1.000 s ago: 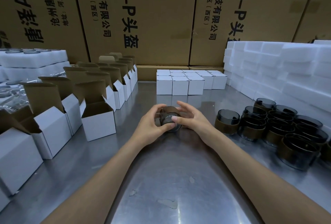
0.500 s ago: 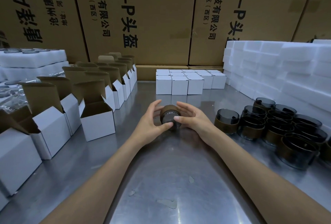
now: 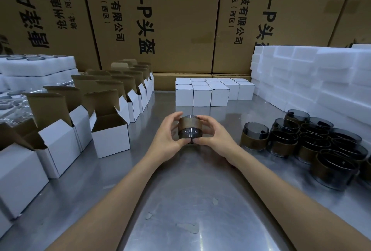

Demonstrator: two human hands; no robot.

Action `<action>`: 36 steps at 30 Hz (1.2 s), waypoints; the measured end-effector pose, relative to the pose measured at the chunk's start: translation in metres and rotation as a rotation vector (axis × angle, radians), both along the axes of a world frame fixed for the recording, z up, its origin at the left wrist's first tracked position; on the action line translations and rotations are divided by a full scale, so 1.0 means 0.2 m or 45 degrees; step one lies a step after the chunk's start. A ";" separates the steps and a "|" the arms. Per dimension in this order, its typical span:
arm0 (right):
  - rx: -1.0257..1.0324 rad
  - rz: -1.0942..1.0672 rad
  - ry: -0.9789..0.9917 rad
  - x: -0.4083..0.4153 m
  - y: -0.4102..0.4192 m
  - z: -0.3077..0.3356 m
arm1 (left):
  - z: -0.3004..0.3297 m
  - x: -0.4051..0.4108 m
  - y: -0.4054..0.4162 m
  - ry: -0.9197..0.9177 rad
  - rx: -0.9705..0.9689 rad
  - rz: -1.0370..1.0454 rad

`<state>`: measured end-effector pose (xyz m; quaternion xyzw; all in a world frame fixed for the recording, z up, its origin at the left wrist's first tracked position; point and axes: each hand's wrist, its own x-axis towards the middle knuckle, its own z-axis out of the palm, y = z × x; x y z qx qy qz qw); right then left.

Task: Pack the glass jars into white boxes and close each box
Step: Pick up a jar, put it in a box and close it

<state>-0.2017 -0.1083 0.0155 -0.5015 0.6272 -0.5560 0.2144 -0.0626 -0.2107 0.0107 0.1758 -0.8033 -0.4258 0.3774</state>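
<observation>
Change: jar [image 3: 189,129] turned since the earlier frames; its end face looked toward the camera then, its banded side wall does now. Both hands stayed on it.
Jar position: held above the steel table [image 3: 180,200], in front of the closed white boxes [image 3: 201,95], apart from them.
Jar axis: near upright, slightly tilted; brown band on upper part, clear dark glass below. Which end is the mouth: cannot tell.
Left hand [image 3: 166,137]: fingers curled round the jar's left side, thumb near its lower edge.
Right hand [image 3: 213,137]: fingers curled round the jar's right side, thumb meeting the left thumb below.
Open white boxes [image 3: 110,130]: rows left of the jar, flaps up.
Other jars [image 3: 301,142]: cluster right of the jar, mouths up.
Foam blocks [image 3: 313,82]: stacked beyond that cluster.
</observation>
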 end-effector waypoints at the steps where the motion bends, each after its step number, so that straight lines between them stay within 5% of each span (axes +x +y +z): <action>1: -0.031 -0.056 0.100 0.01 0.00 -0.01 | 0.00 0.00 0.00 -0.005 -0.034 -0.004; 6: -0.032 -0.197 0.474 0.06 -0.02 -0.03 | -0.02 0.00 -0.02 -0.023 -0.172 0.031; 23: 0.147 -0.255 0.799 0.09 0.05 -0.02 | -0.01 0.04 0.04 -0.276 -0.389 0.056; 26: 0.091 -0.303 0.790 0.09 0.06 -0.01 | 0.01 0.07 0.06 -0.164 -0.482 0.295; 30: 0.037 -0.340 0.748 0.08 0.07 -0.01 | 0.05 0.11 0.06 -0.101 -0.766 0.937; 36: 0.035 -0.360 0.717 0.08 0.06 -0.01 | 0.00 0.25 0.02 -0.343 -0.547 1.264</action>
